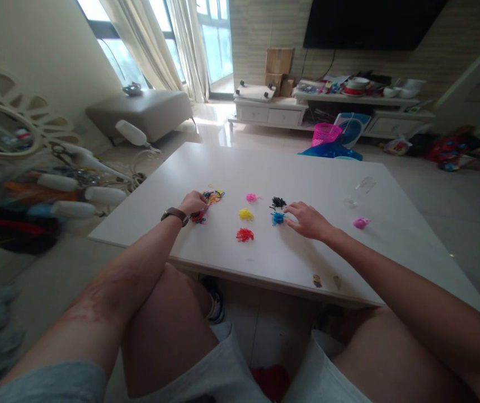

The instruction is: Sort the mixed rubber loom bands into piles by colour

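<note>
My left hand (193, 202), with a brown-strapped watch (175, 217) on its wrist, reaches down into a mixed-colour pile of what look like small rubber bands (213, 196). Its fingers are bent together; whatever they pinch is hidden. More dark and red bands (198, 216) lie under that hand. At the blue pile (277, 218), my right hand (306, 220) has its thumb and fingers apart, the tips touching or nearly touching the bands. Just behind is a black pile (279, 202). Between the hands lie a pink pile (251, 197), a yellow pile (245, 214) and a red pile (244, 235).
On the white table (223, 162), a pink object (361, 223) and a clear plastic piece (366, 183) lie to the right. A small cartoon sticker (316, 280) is near the front edge. White lamp shades (106, 195) stand close by the table's left edge.
</note>
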A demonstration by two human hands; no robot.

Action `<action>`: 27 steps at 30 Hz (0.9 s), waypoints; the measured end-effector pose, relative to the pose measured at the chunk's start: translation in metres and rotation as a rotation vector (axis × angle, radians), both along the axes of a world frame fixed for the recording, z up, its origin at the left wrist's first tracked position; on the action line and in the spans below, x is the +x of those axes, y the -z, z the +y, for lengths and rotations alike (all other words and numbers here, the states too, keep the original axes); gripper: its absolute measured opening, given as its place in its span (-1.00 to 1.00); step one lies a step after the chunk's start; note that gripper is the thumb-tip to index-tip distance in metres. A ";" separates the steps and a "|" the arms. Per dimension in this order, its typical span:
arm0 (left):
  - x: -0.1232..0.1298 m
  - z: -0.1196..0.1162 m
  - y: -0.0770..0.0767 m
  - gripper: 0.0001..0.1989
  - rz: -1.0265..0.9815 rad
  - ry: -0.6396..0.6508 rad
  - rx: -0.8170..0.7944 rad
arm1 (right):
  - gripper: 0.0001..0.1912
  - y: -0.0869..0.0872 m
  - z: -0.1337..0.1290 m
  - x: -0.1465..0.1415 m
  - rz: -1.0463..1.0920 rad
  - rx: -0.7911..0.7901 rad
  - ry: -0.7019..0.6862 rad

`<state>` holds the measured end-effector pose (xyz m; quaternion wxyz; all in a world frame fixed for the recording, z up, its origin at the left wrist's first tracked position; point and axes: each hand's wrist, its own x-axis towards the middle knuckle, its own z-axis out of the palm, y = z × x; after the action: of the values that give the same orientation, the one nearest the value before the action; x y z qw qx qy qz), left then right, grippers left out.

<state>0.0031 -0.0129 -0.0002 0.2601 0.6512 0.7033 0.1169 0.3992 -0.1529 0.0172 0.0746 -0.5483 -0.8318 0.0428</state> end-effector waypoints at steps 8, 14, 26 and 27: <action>-0.003 0.001 -0.008 -0.91 0.001 -0.016 0.010 | -0.72 -0.008 -0.004 -0.001 0.005 0.003 -0.035; -0.012 0.008 -0.007 -0.86 -0.072 -0.048 0.058 | -0.73 -0.007 -0.006 0.005 0.006 0.006 -0.042; -0.007 0.008 0.008 -0.79 -0.080 0.050 0.102 | -0.74 -0.004 -0.005 0.006 -0.024 -0.016 -0.077; -0.007 0.007 0.008 -0.78 -0.088 0.056 0.102 | -0.74 -0.004 -0.006 0.006 -0.027 -0.020 -0.080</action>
<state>-0.0036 -0.0062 -0.0083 0.2604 0.6772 0.6659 0.1735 0.4053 -0.1586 0.0212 0.0560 -0.5161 -0.8535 0.0465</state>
